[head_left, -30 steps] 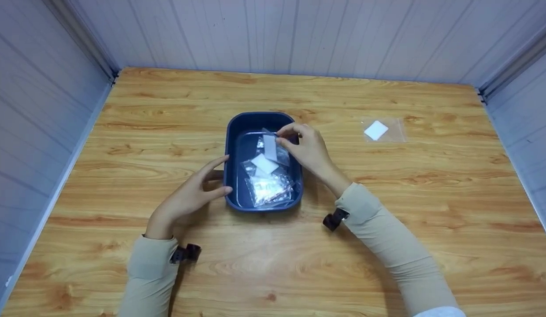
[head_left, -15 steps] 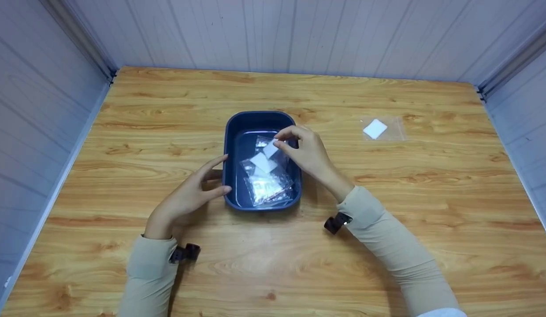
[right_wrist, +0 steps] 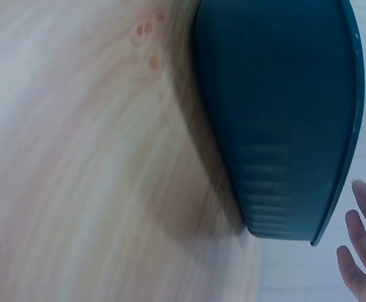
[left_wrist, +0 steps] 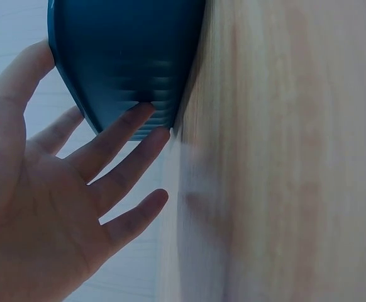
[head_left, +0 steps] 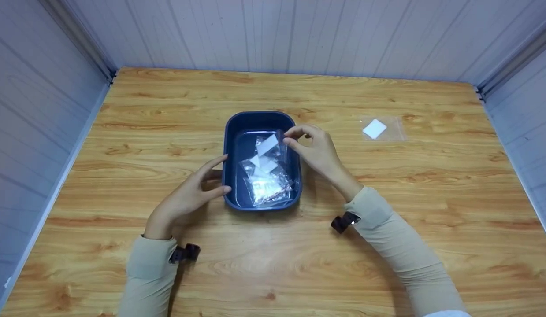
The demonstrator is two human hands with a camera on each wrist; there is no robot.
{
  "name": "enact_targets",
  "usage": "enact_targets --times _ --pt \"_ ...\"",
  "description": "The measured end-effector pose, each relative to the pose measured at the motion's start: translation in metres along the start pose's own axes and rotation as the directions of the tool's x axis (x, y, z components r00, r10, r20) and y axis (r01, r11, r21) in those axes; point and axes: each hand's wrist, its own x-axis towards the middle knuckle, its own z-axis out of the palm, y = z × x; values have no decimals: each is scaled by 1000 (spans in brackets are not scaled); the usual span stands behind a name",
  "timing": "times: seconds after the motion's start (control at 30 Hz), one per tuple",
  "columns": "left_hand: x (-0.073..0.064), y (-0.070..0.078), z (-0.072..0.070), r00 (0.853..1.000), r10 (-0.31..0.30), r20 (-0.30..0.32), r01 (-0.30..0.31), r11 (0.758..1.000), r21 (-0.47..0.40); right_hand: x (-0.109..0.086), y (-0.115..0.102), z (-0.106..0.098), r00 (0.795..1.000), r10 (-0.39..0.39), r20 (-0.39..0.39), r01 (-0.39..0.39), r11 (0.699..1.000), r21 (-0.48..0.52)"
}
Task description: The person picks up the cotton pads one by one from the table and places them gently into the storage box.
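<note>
In the head view a dark blue plastic bin (head_left: 237, 176) holds several clear zip bags (head_left: 273, 189) with white pieces inside. My left hand (head_left: 184, 196) steadies the bin's left side, thumb and index finger at the rim; in the left wrist view its fingertips (left_wrist: 146, 108) touch the outer wall. My right hand (head_left: 317, 149) is over the bin's right rim, thumb and index finger beside the uppermost bag, whose white piece (head_left: 267, 144) shows fully. In the right wrist view the other fingers (right_wrist: 362, 236) are spread, while the thumb and index finger are out of frame.
A single clear zip bag with a white piece (head_left: 374, 129) lies on the wooden table (head_left: 273, 255), right of the bin. Pale panelled walls (head_left: 273, 35) stand behind the table and on both sides.
My right hand has moved a little right, away from the uppermost bag, and let it go. That bag's white piece has turned and shifted up-left. The left hand stays at the bin.
</note>
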Motion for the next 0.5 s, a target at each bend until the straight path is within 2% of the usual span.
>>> enact_targets --times 0.5 --pt "2 -2 0 1000 -2 5 2 1000 -27 0 9 -23 999 30 -38 -31 999 -23"
